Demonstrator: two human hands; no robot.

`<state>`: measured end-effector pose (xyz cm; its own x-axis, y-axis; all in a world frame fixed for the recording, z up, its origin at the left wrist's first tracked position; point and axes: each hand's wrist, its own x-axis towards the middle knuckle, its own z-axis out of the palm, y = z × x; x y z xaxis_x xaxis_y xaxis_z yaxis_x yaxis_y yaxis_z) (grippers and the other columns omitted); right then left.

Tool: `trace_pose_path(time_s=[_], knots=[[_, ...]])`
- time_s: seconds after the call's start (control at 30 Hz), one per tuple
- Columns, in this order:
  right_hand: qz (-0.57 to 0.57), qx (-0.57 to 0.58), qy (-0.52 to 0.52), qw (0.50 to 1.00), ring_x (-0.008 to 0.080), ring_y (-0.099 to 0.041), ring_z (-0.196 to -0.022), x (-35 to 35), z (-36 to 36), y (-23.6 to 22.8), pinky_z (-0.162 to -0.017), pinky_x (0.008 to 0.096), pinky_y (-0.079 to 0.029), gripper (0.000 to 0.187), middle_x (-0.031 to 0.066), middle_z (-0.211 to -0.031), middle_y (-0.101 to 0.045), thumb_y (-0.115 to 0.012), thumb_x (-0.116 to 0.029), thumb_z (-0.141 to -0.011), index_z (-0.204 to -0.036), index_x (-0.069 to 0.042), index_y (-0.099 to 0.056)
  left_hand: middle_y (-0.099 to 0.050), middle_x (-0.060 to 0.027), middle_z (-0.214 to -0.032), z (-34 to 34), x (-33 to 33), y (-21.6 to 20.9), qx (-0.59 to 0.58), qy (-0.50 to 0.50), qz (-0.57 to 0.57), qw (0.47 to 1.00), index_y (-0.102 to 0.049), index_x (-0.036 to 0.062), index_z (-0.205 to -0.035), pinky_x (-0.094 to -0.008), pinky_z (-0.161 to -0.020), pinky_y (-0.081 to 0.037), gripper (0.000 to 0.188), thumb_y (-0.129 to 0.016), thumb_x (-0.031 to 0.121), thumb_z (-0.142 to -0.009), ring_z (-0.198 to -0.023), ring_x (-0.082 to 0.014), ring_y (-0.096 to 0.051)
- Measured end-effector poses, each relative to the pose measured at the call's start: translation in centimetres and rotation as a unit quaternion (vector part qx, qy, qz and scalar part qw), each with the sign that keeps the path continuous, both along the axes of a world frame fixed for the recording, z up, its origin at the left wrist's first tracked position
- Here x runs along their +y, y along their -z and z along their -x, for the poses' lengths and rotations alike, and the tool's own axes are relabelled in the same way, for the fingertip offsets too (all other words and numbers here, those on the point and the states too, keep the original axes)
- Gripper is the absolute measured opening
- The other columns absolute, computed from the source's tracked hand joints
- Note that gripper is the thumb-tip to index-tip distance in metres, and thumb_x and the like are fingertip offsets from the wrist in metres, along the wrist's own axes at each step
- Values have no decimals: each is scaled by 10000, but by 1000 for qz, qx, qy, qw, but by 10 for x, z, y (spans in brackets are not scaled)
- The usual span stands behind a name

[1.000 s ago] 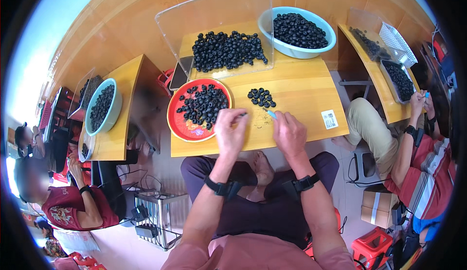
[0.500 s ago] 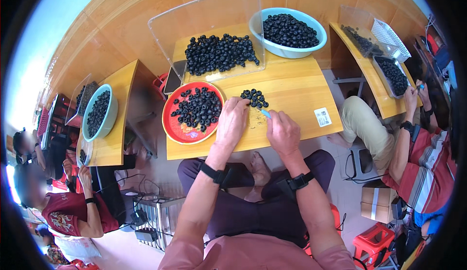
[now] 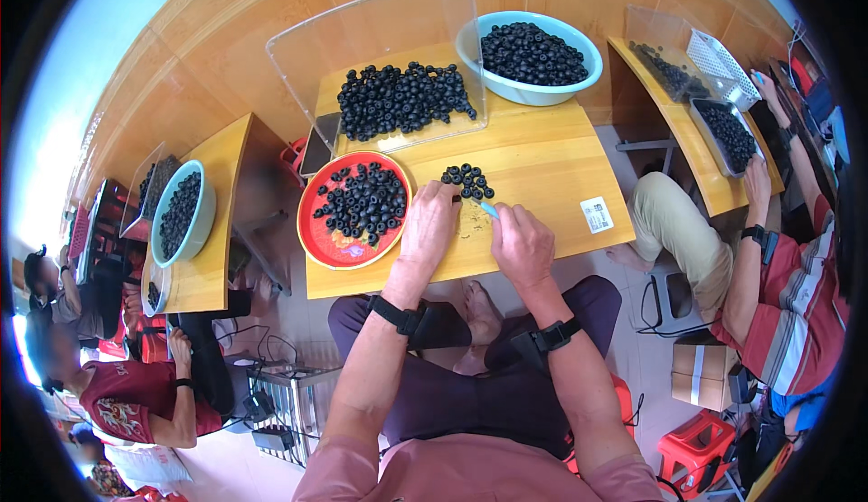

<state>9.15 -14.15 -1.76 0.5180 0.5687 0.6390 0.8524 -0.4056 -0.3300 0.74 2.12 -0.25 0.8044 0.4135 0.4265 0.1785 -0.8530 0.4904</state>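
My left hand [image 3: 429,229] is closed on a small round black bead [image 3: 456,198], pinched at its fingertips just right of the red tray. My right hand [image 3: 524,244] grips a thin tool with a light blue handle [image 3: 489,210]; its tip points left toward the bead, and whether it touches cannot be made out. Beyond my fingertips, a small cluster of black beads [image 3: 467,179] with holes lies on the wooden table [image 3: 542,172]. Close by on the left, the round red tray [image 3: 316,247] with a yellowish rim holds many more beads.
A clear plastic bin [image 3: 375,8] tipped on its side holds a bead heap at the back, beside a light blue basin [image 3: 533,97] of beads. A dark phone-like slab [image 3: 321,145] lies left. People work at both neighbouring tables. A red stool [image 3: 692,439] stands lower right.
My hands have barely shifted; the held bead now shows at my left fingertips. On the right, a co-worker's hand with a blue tool has risen; on the left, another's hand has dropped.
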Motion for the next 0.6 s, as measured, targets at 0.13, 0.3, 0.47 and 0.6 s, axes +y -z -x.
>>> trace_pose_path(time_s=[0.13,0.3,0.47,0.6], knots=[[-1,1,1,1000,282,-631,-701,-1,1,-1,-600,413,-521,131,97,-779,-565,-677,-110,-897,-1008,-40,-669,-675,-180,-952,1,-8,-5,-17,-15,40,999,-706,12,-1073,-436,-797,-565,210,-724,50,-867,-853,-368,-682],[-1,5,4,1000,279,-637,-709,0,1,-1,-599,415,-521,134,92,-783,-571,-680,-117,-897,-1010,-46,-668,-714,-158,-958,1,-15,5,-94,-55,230,967,-742,3,-1069,-346,-721,-577,196,-726,58,-881,-756,-244,-707],[11,5,12,1000,277,-640,-710,0,2,-2,-598,414,-521,126,87,-783,-571,-679,-128,-902,-1008,-62,-664,-715,-115,-936,5,-27,14,-131,-69,357,922,-741,-20,-1064,-298,-718,-566,202,-761,44,-874,-766,-152,-693],[14,5,14,1000,277,-642,-712,0,2,-1,-597,417,-522,118,84,-785,-576,-680,-138,-904,-1003,-76,-664,-707,-114,-934,6,-33,15,-129,-97,293,942,-725,-19,-1099,-293,-723,-568,254,-783,27,-856,-778,-152,-690]])
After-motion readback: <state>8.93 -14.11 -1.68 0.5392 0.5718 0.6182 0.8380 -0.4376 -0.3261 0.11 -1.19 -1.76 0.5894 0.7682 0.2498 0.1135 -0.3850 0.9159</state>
